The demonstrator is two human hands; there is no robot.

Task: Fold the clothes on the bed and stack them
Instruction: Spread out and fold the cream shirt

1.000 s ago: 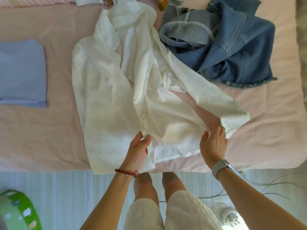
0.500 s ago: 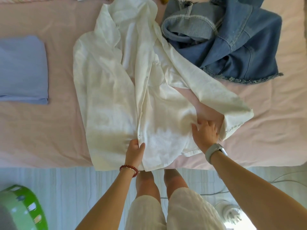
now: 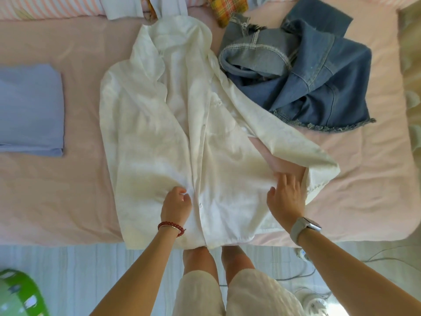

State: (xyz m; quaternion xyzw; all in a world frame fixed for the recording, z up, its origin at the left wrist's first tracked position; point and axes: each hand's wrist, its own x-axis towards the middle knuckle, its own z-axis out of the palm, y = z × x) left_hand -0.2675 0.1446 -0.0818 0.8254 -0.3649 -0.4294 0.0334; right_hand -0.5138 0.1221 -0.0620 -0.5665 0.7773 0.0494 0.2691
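1. Mid-bed [image 3: 68, 190]: white shirt [image 3: 159, 137] spread front-up, hem over the near edge.
2. Left hand [image 3: 176, 205] pinches the placket; right hand [image 3: 286, 199] flat on the shirt, fingers straight.
3. Denim [image 3: 307, 76] touching its far-right side; folded blue cloth [image 3: 29, 108] well left.

Home bedroom: bed [image 3: 57, 201] with pink sheet, striped pillow [image 3: 45, 8] at its head, loose clothes spread across it, pale floor [image 3: 91, 270] with cables and a fan [image 3: 316, 299] alongside.
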